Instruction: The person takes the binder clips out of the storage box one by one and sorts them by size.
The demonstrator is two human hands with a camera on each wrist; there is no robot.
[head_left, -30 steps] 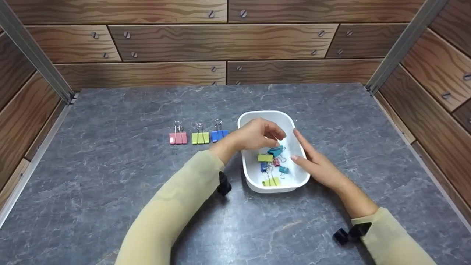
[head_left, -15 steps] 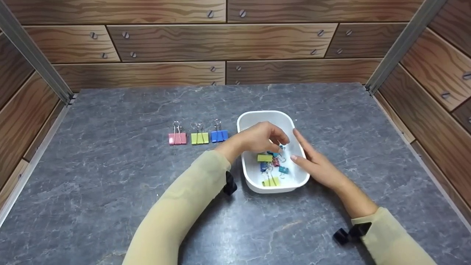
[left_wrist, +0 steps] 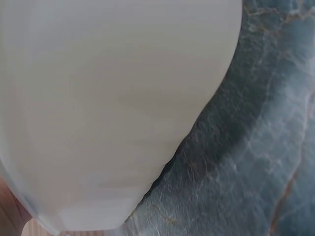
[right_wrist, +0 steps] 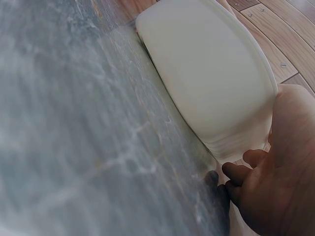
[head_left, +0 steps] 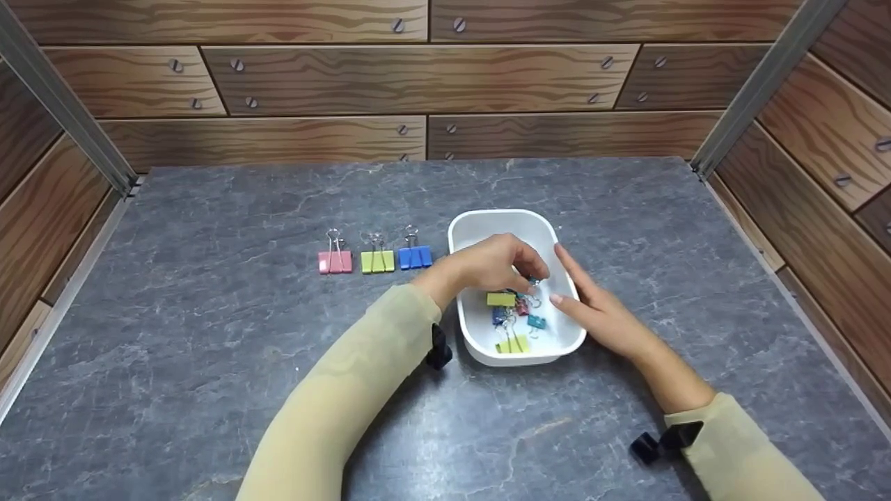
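A white plastic box (head_left: pixel 480 353) holds several binder clips in different colours. My left hand (head_left: pixel 491 263) reaches in over its left rim, with thumb and fingertips on either side of a teal binder clip (head_left: pixel 534 280), which they mostly cover. Nearer me in the box lie a yellow-green clip (head_left: pixel 501 299), a red clip (head_left: pixel 522 307), a blue clip (head_left: pixel 498 316), a small teal clip (head_left: pixel 537 321) and another yellow-green clip (head_left: pixel 514 344). My right hand (head_left: pixel 602 314) holds the box's right side, thumb over the rim, fingers along the outer wall. In the left wrist view the box wall (left_wrist: pixel 123 108) hides the left fingers.
Left of the box, a pink binder clip (head_left: pixel 335 261), a yellow-green binder clip (head_left: pixel 377 261) and a blue binder clip (head_left: pixel 415 257) stand in a row on the grey marbled table (head_left: pixel 209 292). Wood-patterned panels (head_left: pixel 418 80) enclose the back and sides.
My left hand has moved a little right and towards me, its fingers coming down onto the teal clip, which is now mostly covered. The right hand and box have stayed put.
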